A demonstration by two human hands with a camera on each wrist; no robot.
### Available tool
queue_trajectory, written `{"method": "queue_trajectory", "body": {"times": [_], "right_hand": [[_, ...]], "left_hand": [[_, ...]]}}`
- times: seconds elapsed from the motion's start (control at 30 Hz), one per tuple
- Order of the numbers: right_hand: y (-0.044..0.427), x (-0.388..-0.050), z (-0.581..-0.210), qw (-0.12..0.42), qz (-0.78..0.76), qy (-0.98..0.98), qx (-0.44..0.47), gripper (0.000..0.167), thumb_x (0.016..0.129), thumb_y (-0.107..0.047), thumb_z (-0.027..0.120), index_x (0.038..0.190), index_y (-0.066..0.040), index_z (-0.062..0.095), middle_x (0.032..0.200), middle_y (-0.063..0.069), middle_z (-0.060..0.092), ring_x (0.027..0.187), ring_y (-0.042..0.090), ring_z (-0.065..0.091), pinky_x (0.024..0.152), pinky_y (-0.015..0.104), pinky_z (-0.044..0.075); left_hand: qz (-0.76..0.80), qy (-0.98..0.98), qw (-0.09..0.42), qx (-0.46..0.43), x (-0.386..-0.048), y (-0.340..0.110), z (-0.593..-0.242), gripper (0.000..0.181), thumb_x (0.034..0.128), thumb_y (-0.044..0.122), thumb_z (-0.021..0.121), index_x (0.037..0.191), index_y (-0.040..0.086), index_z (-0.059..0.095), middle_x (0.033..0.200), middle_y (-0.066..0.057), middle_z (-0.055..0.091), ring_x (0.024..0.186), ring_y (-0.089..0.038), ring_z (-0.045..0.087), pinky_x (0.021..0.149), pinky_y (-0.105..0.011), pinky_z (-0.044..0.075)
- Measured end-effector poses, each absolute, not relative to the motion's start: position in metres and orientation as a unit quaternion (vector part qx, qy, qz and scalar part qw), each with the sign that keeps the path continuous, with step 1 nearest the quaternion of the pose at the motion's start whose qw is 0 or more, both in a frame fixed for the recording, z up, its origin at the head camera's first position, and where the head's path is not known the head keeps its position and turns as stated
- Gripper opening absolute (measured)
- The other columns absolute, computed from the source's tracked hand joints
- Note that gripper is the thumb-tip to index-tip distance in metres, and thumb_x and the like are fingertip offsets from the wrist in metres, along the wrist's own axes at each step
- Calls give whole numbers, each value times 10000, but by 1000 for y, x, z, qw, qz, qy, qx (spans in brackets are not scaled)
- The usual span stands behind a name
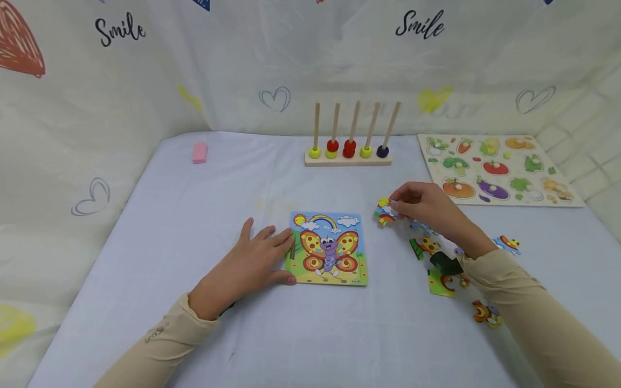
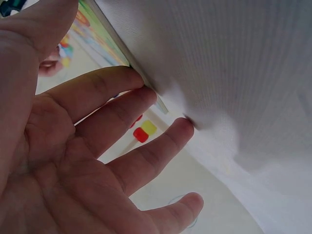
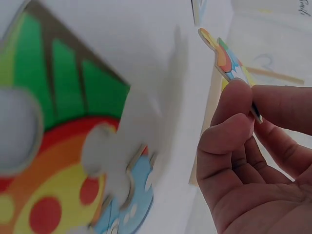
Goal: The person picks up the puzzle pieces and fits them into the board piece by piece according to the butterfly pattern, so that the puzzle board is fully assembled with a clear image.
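A square butterfly puzzle board (image 1: 328, 249) lies flat on the white cloth. My left hand (image 1: 259, 257) rests at its left side, fingers spread and fairly straight, fingertips and thumb touching the edge. In the left wrist view, two fingertips of the left hand (image 2: 97, 141) meet the board's edge (image 2: 109, 44). My right hand (image 1: 429, 210) pinches a puzzle piece (image 1: 384, 211) with a sun and rainbow, lifted right of the board. The right wrist view shows this piece (image 3: 229, 61) between thumb and fingers. Loose puzzle pieces (image 1: 440, 284) lie below the right hand and forearm, partly hidden.
A bead abacus (image 1: 348, 160) with five upright rods stands at the back. The vegetable peg board (image 1: 499, 172) lies at the back right, and a pink block (image 1: 199, 153) at the back left. One more piece (image 1: 507, 244) lies right of the right forearm.
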State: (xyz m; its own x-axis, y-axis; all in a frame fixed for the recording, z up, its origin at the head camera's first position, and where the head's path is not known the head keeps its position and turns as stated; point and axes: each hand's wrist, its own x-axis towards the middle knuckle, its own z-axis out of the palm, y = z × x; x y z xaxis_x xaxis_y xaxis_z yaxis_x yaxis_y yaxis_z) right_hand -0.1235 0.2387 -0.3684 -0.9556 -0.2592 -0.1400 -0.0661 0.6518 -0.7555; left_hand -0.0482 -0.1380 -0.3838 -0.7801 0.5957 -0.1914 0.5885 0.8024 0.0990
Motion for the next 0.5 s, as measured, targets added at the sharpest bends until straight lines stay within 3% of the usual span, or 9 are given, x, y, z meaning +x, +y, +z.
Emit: {"method": "queue_trajectory", "body": {"times": [0.5], "right_hand": [[191,-133,-371,151,-428,882,-126,151,1045,-139,705,1122,-11,729,973,129,714,824,314,667,710,358,558]], "left_hand": [[22,943,95,318,-48,-139,-385,847,926,601,769,1552,65,574,1638,-89,492,1465,-414,449,1175,-759,190]]}}
